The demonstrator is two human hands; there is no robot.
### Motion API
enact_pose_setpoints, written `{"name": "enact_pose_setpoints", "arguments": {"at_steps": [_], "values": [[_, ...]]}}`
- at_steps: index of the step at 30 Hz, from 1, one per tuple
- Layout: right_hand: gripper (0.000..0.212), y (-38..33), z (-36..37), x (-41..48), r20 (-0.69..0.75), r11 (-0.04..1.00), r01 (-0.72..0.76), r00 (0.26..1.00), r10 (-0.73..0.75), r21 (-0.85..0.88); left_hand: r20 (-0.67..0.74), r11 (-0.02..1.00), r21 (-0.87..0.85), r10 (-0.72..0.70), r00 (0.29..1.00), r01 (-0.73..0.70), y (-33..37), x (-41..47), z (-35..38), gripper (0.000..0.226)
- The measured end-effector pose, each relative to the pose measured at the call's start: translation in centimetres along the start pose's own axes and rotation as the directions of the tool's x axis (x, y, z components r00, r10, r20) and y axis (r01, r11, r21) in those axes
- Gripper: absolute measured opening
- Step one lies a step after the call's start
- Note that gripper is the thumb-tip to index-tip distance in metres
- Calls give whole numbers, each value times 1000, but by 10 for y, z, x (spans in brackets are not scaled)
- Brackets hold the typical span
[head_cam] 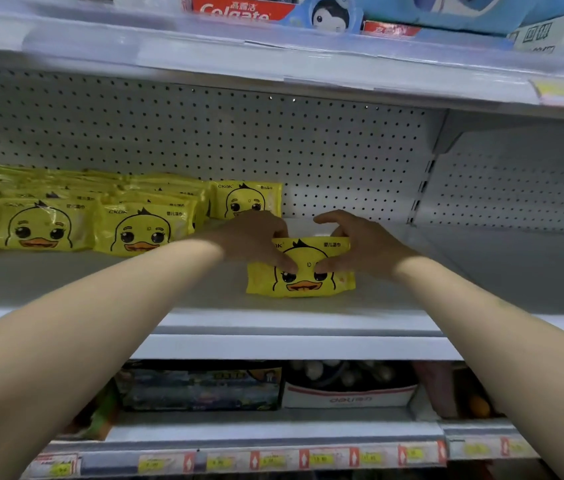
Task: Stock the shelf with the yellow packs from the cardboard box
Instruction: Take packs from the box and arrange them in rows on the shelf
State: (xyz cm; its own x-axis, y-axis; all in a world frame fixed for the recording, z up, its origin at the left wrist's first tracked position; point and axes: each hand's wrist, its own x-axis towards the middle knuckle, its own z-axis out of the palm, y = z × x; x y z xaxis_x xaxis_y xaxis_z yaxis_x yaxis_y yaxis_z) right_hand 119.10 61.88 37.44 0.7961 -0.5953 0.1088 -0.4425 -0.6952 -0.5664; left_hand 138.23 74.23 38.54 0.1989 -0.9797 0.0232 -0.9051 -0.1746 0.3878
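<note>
Pinching the yellow pack [303, 284] by its top edge, fingers behind and thumbs on the duck face, the left hand [256, 237] and right hand [360, 247] stand it upright toward the front edge of the shelf [187, 292], just right of the stocked rows [135, 226], likely starting another row. No cardboard box shows.

Head view, facing the shelf [273, 299], close, slightly downward
</note>
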Motion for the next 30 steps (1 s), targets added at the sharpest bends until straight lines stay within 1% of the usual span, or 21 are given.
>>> {"name": "enact_pose_setpoints", "arguments": {"at_steps": [3,5,8,12,14,16,21,26,30], "values": [[77,6,1,15,34,1000,-13,999,12,11,17,995,97,-8,1000,6,-7,11,-9,53],[73,7,4,30,27,1000,-20,999,20,21,13,993,113,-22,1000,20,-16,18,-15,54],[76,3,12,58,-39,1000,12,999,-12,12,-6,990,137,-23,1000,24,-32,31,-25,56],[81,-8,22,102,-160,997,58,986,-50,43,-50,990,137,-27,998,33,-62,56,-49,51],[83,-10,27,127,-191,995,65,980,-50,73,-74,989,136,-45,996,55,-77,70,-61,61],[86,-13,31,151,-211,995,70,976,-52,77,-97,980,181,-61,993,77,-90,86,-72,70],[94,-13,39,189,-240,996,44,970,-23,81,-147,967,238,-60,987,94,-116,120,-78,75],[97,-8,51,207,-259,999,5,966,3,32,-157,907,407,-47,987,108,-133,137,-69,80],[95,-8,61,214,-307,1000,-8,952,9,4,-164,838,532,-40,986,122,-137,144,-68,82]]}}
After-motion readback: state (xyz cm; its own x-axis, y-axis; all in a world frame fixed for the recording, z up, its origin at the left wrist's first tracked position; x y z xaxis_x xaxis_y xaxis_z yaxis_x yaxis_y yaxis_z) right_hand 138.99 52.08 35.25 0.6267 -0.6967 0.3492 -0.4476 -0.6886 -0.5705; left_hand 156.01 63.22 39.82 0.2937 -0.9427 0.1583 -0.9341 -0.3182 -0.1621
